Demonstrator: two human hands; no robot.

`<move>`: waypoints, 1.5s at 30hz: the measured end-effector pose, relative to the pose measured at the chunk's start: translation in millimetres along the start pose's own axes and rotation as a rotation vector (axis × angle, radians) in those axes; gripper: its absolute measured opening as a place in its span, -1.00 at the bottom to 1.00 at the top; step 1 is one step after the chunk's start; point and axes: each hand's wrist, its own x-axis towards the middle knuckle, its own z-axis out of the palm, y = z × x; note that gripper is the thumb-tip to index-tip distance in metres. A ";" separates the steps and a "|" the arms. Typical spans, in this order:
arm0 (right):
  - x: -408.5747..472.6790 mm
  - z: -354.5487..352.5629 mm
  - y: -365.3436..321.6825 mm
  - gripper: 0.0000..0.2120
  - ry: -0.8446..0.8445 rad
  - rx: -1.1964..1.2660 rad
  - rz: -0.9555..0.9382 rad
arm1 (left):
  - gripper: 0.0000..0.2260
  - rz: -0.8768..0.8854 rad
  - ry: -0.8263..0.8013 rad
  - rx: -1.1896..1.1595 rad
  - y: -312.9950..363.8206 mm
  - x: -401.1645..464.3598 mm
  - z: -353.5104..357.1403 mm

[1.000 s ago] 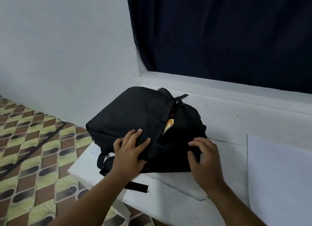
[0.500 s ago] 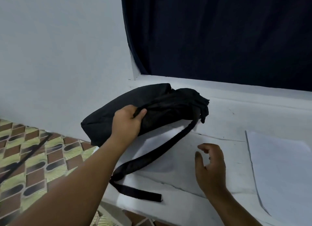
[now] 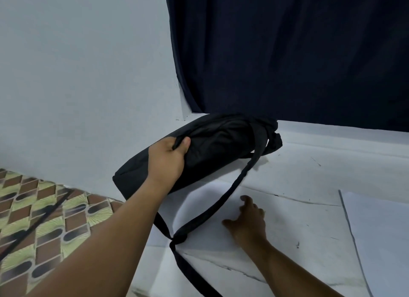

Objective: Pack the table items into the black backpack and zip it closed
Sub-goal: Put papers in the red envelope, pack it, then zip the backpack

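Black fabric fills the middle of the frame: the black backpack [image 3: 212, 150] is now tipped onto its edge and raised off the white table [image 3: 309, 219], where a second ago it lay flat with its zip gaping on something orange. We find the left hand [image 3: 170, 161] gripping a fold of its upper edge, thumb hooked over the cloth. The right hand [image 3: 247, 219] has left the bag and sits low at centre-right, fingers loosely spread over the tabletop, holding nothing. A shoulder strap [image 3: 221, 201] trails down toward the lower centre. The zip faces away from us, so we cannot confirm closure; we judge the bag is being repositioned for zipping.
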 end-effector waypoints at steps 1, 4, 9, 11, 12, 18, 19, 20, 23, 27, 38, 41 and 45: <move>1.0 0.0 -2.3 -0.21 -0.009 0.033 0.020 | -0.54 0.004 0.004 0.003 -0.5 0.5 0.9; 2.5 4.2 -6.5 -0.23 -0.035 0.131 0.065 | -0.54 0.021 0.017 0.008 -0.2 1.4 3.2; 8.4 3.2 -7.6 -0.41 -0.039 0.130 0.080 | -0.56 0.021 0.005 -0.004 -0.1 1.6 8.1; 11.6 1.5 -8.9 -0.63 -0.049 0.122 0.079 | -0.56 0.013 -0.006 -0.019 0.3 1.0 10.3; 12.6 0.9 -9.1 -0.76 -0.042 0.128 0.074 | -0.55 0.004 -0.011 -0.026 0.4 0.3 11.3; 13.2 -15.9 -0.1 -0.92 0.010 0.306 0.044 | -0.57 -0.037 -0.038 -0.054 2.4 -8.3 18.0; 13.3 -23.3 5.2 -0.91 0.020 0.362 0.068 | -0.56 -0.037 -0.043 -0.052 2.6 -11.0 19.8; 13.5 -31.9 10.6 -0.90 0.031 0.413 0.092 | -0.56 -0.039 -0.047 -0.043 1.9 -13.9 22.2; 14.8 -63.1 33.7 -0.94 0.080 0.536 0.159 | -0.57 -0.046 -0.063 -0.012 -1.5 -26.5 33.5; 16.1 -117.3 70.2 -0.92 0.168 0.558 0.174 | -0.59 -0.089 -0.058 0.044 -8.9 -51.3 58.5; 6.0 -259.2 186.4 -0.90 0.338 0.526 0.151 | -0.61 0.162 -0.179 0.315 27.5 -135.2 168.5; 1.9 -293.0 217.2 -0.90 0.314 0.525 0.149 | -0.59 0.318 -0.345 0.216 44.8 -160.7 215.9; -4.9 -343.4 252.2 -0.93 0.212 0.511 0.110 | -0.46 0.231 -0.490 0.175 63.1 -190.8 267.5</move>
